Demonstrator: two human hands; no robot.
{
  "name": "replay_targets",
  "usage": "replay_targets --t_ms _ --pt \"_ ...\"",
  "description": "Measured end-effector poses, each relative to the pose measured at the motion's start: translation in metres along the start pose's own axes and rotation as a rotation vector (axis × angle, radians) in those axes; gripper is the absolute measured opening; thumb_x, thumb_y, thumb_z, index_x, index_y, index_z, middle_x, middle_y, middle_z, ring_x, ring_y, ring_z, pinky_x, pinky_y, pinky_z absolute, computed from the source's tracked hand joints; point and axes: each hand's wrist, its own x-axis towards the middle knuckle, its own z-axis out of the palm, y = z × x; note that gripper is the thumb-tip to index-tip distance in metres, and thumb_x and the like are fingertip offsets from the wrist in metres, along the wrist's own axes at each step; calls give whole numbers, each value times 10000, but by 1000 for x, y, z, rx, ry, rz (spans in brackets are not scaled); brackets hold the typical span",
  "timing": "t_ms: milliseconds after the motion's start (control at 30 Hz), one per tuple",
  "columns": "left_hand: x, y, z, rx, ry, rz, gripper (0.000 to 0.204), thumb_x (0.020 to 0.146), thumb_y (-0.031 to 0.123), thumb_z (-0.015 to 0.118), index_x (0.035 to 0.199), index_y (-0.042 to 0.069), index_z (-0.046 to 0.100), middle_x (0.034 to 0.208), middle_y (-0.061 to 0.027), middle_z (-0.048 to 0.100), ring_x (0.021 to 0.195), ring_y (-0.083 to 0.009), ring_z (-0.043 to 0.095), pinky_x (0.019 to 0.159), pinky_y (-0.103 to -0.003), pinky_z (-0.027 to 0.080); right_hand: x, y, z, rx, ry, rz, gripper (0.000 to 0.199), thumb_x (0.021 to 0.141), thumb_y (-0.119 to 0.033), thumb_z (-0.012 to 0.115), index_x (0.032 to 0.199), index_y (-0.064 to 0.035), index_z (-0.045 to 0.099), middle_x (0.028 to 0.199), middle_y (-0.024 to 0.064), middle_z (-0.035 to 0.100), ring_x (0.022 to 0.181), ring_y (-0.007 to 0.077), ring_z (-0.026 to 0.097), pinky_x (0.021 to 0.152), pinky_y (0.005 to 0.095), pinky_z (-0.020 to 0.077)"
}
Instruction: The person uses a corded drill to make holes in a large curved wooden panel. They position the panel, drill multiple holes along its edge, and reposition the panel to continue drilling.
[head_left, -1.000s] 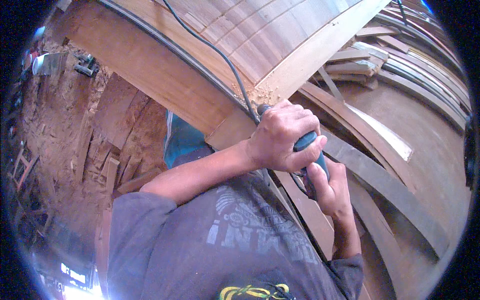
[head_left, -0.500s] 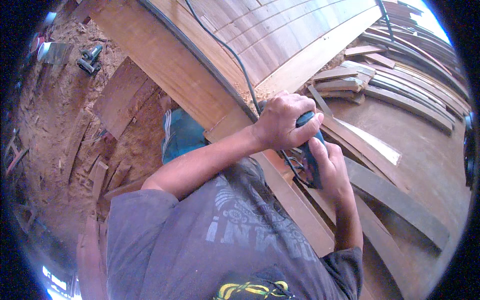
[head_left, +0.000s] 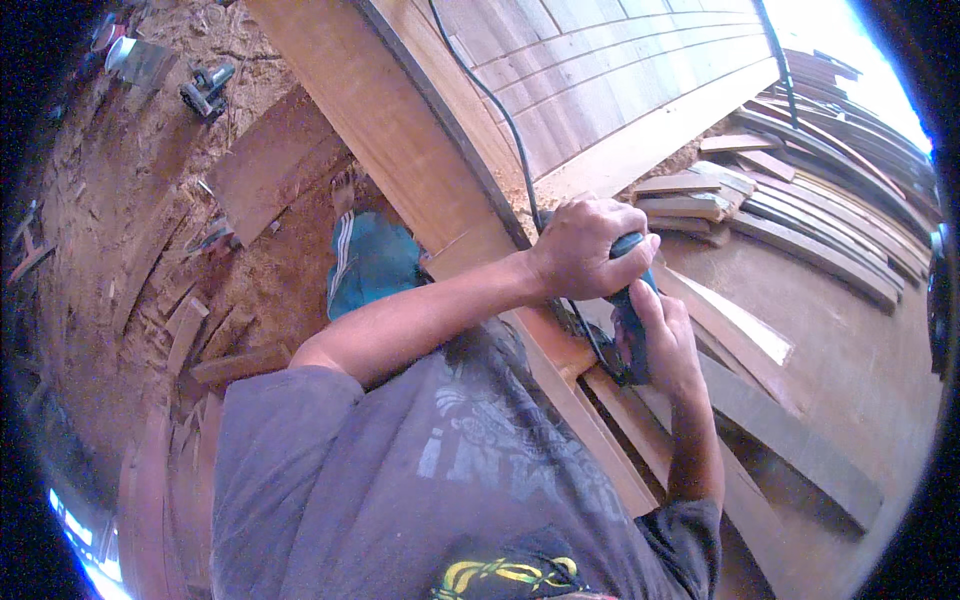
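Both my hands are closed on a corded power tool (head_left: 628, 243) with a dark blue-green and black body, at the corner of a wooden door panel (head_left: 590, 90). My left hand (head_left: 588, 245) wraps over its upper end. Lower and to the right, my right hand (head_left: 665, 340) grips the darker part, thumb along the body. The tool's underside and working end are hidden by my hands, so its exact kind does not show. A black cord (head_left: 510, 125) runs across the door to my hands. Wood shavings (head_left: 515, 190) lie beside my left hand.
Stacked boards (head_left: 820, 225) fill the right side, with long planks (head_left: 790, 440) nearer me. On the left, another power tool (head_left: 207, 92) lies on the sawdust-covered floor, near a wide board (head_left: 270, 165) and scattered offcuts (head_left: 188, 335). Teal cloth with white stripes (head_left: 372, 262) shows beneath my left arm.
The view has shifted, so the door, my hands and the tool appear slightly farther right. My grip on the tool looks the same.
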Motion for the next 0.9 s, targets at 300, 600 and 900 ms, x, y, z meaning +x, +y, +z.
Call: replay_targets --t_ms 300,600,900 --pt "1 -2 2 -34 34 29 340 961 363 697 824 52 716 766 -190 708 764 -402 729 779 -500 545 1 -2 0 4 16 -17 629 1099 -576 560 916 5 716 707 33 653 634 131 610 595 324 473" --pt "-1 -21 1 5 -7 1 324 974 334 675 831 46 711 787 -211 707 802 -428 729 800 -527 553 27 -1 15 -43 53 -9 632 1088 -568 570 1012 33 750 745 57 667 704 160 616 680 379 505" --pt "-8 -24 -2 -11 -8 -5 274 964 292 682 858 39 696 829 -181 696 790 -417 689 798 -509 534 20 20 22 41 52 35 592 1101 -527 572 960 32 707 741 43 639 702 140 592 658 352 477"
